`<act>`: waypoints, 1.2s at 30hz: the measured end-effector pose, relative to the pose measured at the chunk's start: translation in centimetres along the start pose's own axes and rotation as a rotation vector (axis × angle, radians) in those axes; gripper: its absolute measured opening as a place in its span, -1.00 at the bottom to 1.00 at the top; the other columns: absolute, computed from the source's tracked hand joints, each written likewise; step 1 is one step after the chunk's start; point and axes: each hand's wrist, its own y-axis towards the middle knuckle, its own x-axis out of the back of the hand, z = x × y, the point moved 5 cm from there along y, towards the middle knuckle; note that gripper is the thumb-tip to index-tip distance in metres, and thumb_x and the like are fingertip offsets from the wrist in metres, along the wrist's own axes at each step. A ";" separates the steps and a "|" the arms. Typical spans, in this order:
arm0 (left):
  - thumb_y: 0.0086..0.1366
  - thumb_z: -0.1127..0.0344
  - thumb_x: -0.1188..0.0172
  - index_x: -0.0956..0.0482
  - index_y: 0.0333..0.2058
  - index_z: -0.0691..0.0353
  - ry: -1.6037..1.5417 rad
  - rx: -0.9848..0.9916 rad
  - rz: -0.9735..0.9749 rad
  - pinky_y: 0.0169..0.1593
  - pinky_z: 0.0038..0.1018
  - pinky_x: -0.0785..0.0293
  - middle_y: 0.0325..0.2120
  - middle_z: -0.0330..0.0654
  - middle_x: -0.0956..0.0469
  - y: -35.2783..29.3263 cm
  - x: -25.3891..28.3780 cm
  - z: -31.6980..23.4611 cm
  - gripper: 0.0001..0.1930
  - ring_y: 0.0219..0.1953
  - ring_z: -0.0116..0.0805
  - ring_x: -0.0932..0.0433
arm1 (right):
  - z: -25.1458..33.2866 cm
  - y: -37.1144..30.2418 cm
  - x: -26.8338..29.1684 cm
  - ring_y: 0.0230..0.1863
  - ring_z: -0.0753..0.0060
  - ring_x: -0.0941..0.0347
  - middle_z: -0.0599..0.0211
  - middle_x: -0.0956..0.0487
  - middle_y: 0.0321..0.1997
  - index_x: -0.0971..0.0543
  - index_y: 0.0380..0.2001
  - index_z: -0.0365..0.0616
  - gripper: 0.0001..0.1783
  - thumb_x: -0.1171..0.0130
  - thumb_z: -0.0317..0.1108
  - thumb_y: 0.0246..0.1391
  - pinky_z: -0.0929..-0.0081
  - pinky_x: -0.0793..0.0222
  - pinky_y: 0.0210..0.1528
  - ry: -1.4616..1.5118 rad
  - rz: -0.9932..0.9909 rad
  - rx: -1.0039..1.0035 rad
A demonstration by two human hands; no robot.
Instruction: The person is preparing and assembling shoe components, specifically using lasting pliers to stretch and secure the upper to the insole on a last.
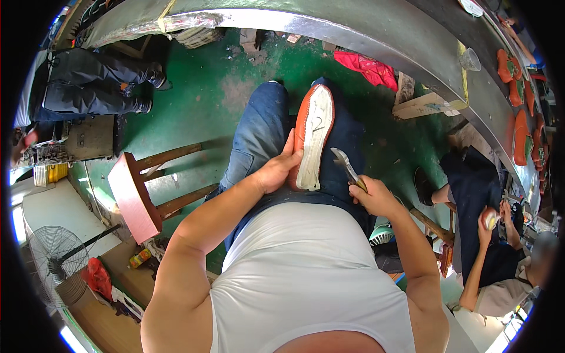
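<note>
An orange-red shoe (302,120) lies sole up along my thighs, its toe pointing away from me. Its whitish underside (318,126) faces up, with a dark mark or bent bit of wire near the middle. My left hand (278,172) grips the shoe's left side near the heel, thumb on the edge and fingers along the side. To the right of the heel, my right hand (374,196) is closed round the handle of metal pincers (344,165). Their head points up and left, apart from the shoe.
Beyond my knees runs a long metal-edged bench (329,26), with orange shoes (520,138) at its right. A wooden stool (138,194) and a fan (56,262) stand left. At right, a seated co-worker's hands (486,226) hold a shoe; another person's legs (97,82) are far left.
</note>
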 end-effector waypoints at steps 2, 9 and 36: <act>0.49 0.35 0.00 0.62 0.44 0.01 0.118 -0.010 -0.015 0.44 -0.38 0.01 0.45 -0.08 0.06 0.1 0.1 0.0 -0.08 0.44 -0.28 0.00 | 0.3 0.0 -0.1 -0.43 0.43 -0.55 0.28 -0.60 -0.46 -0.51 -0.26 -0.25 -0.63 -0.08 -0.10 0.30 0.43 -0.44 -0.33 0.013 -0.015 0.013; 0.37 0.36 -0.16 0.57 0.44 0.15 0.832 -0.150 -0.172 0.42 -0.40 -0.06 0.44 -0.02 0.05 1.5 1.7 1.0 0.03 0.42 -0.21 -0.06 | 1.8 0.6 0.1 -0.45 0.32 -0.57 0.22 -0.61 -0.51 -0.49 -0.33 -0.25 -0.60 -0.07 -0.06 0.31 0.38 -0.44 -0.32 -0.040 -0.023 0.026; 0.52 -0.22 0.38 -0.19 0.35 0.15 -0.223 -0.392 0.038 0.38 -0.06 -0.22 0.28 -0.04 -0.32 4.6 -13.5 -18.2 -0.32 0.34 -0.03 -0.29 | 20.2 2.8 10.5 0.51 -0.13 -0.02 -0.16 -0.02 0.50 0.04 0.42 -0.36 0.19 -0.45 -0.01 -0.05 0.11 -0.01 0.47 -0.385 -0.679 0.959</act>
